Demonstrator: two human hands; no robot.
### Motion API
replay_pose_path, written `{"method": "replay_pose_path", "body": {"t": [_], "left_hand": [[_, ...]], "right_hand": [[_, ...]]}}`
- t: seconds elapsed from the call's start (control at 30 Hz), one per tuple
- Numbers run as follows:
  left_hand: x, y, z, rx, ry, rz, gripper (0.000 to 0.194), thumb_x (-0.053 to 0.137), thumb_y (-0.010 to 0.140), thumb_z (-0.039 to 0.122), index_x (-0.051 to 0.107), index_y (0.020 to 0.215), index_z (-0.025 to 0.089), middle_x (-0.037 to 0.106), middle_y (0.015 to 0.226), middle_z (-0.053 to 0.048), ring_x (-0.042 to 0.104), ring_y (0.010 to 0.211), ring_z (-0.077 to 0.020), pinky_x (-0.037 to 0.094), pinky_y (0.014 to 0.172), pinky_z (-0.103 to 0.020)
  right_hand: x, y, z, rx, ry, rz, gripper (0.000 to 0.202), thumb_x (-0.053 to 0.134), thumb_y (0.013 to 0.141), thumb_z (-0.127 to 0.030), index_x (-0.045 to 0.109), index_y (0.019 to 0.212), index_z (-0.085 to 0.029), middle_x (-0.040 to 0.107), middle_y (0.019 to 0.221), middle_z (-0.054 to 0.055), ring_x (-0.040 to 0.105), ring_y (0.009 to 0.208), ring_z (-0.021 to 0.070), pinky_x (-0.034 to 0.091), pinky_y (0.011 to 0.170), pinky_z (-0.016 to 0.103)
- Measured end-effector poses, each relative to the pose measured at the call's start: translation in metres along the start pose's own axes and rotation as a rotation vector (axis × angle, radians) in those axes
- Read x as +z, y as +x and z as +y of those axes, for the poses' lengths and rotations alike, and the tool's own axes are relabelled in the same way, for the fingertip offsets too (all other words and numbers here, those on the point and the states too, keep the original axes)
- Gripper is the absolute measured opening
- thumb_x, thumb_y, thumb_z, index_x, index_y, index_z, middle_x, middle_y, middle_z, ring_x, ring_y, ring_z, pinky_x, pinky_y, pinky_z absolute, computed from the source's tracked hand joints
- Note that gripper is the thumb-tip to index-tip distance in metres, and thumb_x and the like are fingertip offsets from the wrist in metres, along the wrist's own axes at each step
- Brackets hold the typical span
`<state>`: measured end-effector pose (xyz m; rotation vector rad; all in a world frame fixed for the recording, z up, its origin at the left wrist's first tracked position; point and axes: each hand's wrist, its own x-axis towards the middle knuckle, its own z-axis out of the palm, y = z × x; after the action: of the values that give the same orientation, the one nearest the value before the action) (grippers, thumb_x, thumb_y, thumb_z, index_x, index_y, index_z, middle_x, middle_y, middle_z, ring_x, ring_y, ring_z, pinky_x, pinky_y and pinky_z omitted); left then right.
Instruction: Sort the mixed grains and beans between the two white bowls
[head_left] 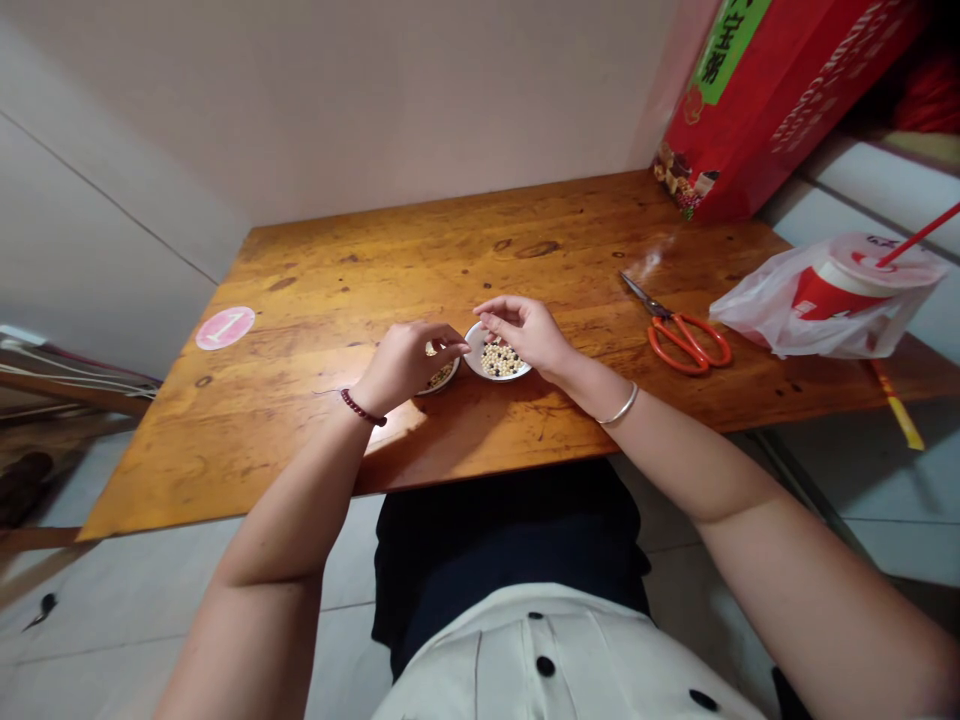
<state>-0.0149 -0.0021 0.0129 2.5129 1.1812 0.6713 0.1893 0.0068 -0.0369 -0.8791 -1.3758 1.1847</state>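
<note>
Two small white bowls stand side by side near the front of the wooden table. The right bowl [517, 376] holds pale yellow beans [495, 360] mixed with dark ones. My left hand [412, 355] is over the left bowl [451, 381], partly covering it and the beans inside. Its thumb and fingers are pinched together near where the rims meet; anything between them is too small to see. Above the right bowl is my right hand [529, 330], with curved fingers and the thumb tip close to the index finger. Whatever it may hold cannot be made out.
Orange-handled scissors [686, 340] lie on the wooden table [390, 265] to the right. Beyond them, a red-and-white cup [844, 285] with a straw sits in a plastic bag. A red box [780, 100] stands at the back right. A round pink label [225, 328] is at left.
</note>
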Motion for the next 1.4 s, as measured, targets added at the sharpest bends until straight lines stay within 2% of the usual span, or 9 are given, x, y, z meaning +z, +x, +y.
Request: {"method": "replay_pose_path", "body": {"t": [0.23,0.43,0.6,0.77,0.97,1.4], "left_hand": [[0.0,0.0,0.0,-0.058,-0.052,0.11,0.019,0.065,0.09,0.035,0.077,0.094,0.022,0.076,0.086,-0.002,0.064,0.068,-0.0122,0.048,0.069,-0.023],[0.004,-0.001,-0.002,-0.054,-0.143,0.138,0.015,0.067,0.089,0.031,0.073,0.097,0.02,0.077,0.092,-0.002,0.069,0.078,-0.013,0.051,0.068,-0.021],[0.006,-0.001,-0.005,-0.075,-0.2,0.151,0.02,0.071,0.086,0.031,0.066,0.102,0.019,0.077,0.091,-0.004,0.071,0.079,-0.0143,0.05,0.063,-0.02],[0.004,-0.002,-0.005,-0.055,-0.183,0.144,0.017,0.073,0.085,0.033,0.068,0.091,0.018,0.075,0.084,-0.003,0.069,0.076,-0.0133,0.049,0.063,-0.02],[0.001,-0.001,-0.001,-0.037,-0.16,0.12,0.014,0.074,0.084,0.032,0.072,0.086,0.019,0.073,0.079,-0.001,0.064,0.071,-0.0115,0.047,0.064,-0.021],[0.004,-0.002,-0.006,0.034,-0.124,0.119,0.023,0.07,0.087,0.043,0.074,0.085,0.021,0.073,0.079,-0.002,0.062,0.072,-0.0127,0.046,0.062,-0.022]], "right_hand": [[-0.002,-0.001,0.004,-0.118,-0.244,0.088,0.01,0.07,0.083,-0.029,0.068,0.088,-0.021,0.075,0.089,0.003,0.072,0.085,0.0173,0.059,0.079,0.032],[-0.001,-0.007,-0.003,-0.105,-0.455,0.026,0.005,0.068,0.08,-0.02,0.073,0.083,-0.02,0.077,0.085,0.003,0.072,0.082,0.0185,0.057,0.078,0.033],[0.002,-0.01,-0.006,-0.14,-0.447,0.02,0.01,0.071,0.081,-0.024,0.075,0.09,-0.02,0.078,0.087,0.003,0.074,0.081,0.0184,0.058,0.078,0.032],[0.005,-0.015,-0.011,-0.169,-0.381,-0.006,0.014,0.077,0.079,-0.028,0.072,0.09,-0.021,0.078,0.085,0.002,0.075,0.08,0.0184,0.059,0.077,0.03],[0.005,-0.018,-0.016,-0.189,-0.426,0.011,0.016,0.078,0.077,-0.022,0.066,0.089,-0.022,0.076,0.077,-0.001,0.075,0.078,0.0169,0.057,0.073,0.027],[0.006,-0.019,-0.014,-0.197,-0.473,0.001,0.014,0.074,0.077,-0.02,0.062,0.085,-0.022,0.076,0.08,-0.001,0.075,0.077,0.0171,0.056,0.073,0.028]]}}
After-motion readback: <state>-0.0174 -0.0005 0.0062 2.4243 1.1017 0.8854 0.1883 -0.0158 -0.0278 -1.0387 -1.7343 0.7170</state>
